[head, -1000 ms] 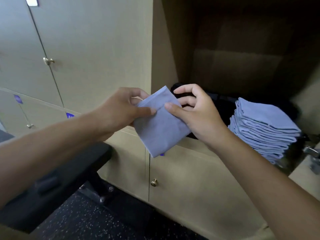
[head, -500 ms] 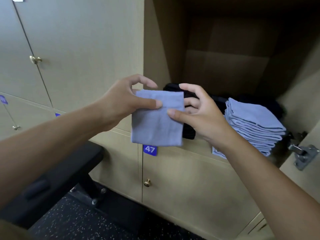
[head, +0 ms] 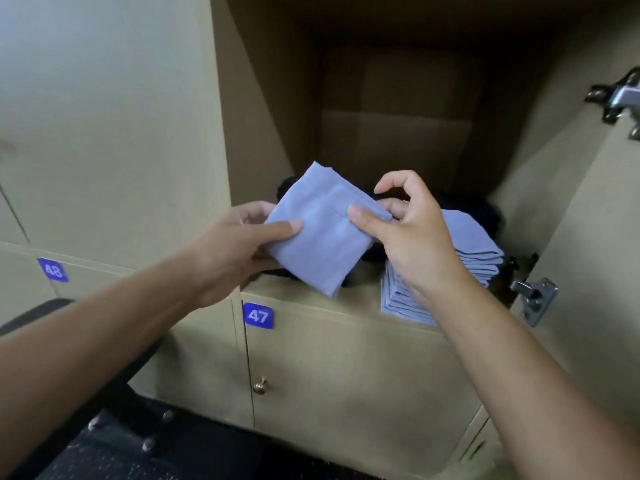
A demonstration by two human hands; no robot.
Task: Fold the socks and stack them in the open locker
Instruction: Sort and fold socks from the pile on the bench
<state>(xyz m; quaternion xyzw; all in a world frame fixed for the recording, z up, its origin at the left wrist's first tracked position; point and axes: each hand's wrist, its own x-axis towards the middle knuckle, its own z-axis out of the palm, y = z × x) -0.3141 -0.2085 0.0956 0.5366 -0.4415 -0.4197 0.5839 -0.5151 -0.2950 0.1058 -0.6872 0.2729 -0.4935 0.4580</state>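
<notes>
Both hands' fingers (head: 367, 216) pinch opposite edges of the folded sock (head: 322, 230) at the locker (head: 398, 140) mouth.

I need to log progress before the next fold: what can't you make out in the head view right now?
- Blue stack: the right hand and forearm cover its left part, so the count is unreadable.
- Dark items at the back of the open locker: in shadow, partly behind the held blue sock; what they are is unclear.
- Left hand: fingers under the sock are hidden.
- Open door, right: cut off by the frame edge.
</notes>
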